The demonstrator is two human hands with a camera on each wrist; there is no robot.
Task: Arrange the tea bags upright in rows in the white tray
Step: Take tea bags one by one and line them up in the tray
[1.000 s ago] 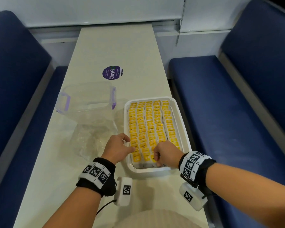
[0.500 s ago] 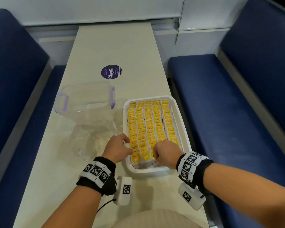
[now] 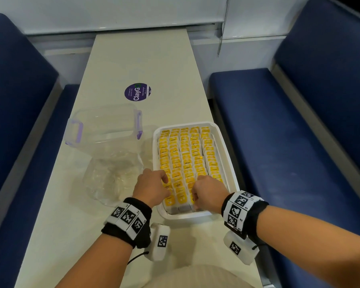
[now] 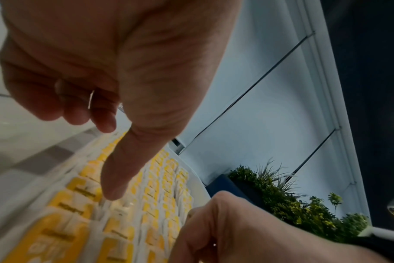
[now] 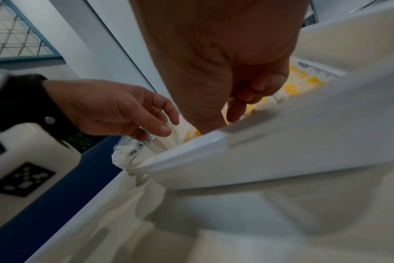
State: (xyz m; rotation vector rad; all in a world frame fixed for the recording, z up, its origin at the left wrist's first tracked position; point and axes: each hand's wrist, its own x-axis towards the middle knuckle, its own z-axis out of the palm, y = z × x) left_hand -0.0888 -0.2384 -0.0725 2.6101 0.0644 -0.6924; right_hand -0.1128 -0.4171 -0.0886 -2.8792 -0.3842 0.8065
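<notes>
Tea bags stand in rows in the white tray, under both hands. Left hand fingers loosely curled, thumb extended (touching a bag); right hand fingers curled among the nearest bags, grip unclear.

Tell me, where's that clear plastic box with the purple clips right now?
In the head view, the clear plastic box sits on the table, left of the white tray, just beyond a crumpled clear bag.

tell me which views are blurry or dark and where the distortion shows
Head view: sharp, evenly lit, the cream table edges splay outward. Left wrist view: the near yellow-and-white tea bags are smeared by blur. Right wrist view: the right hand is in shadow, the white plastic tray rim soft and tilted.
</notes>
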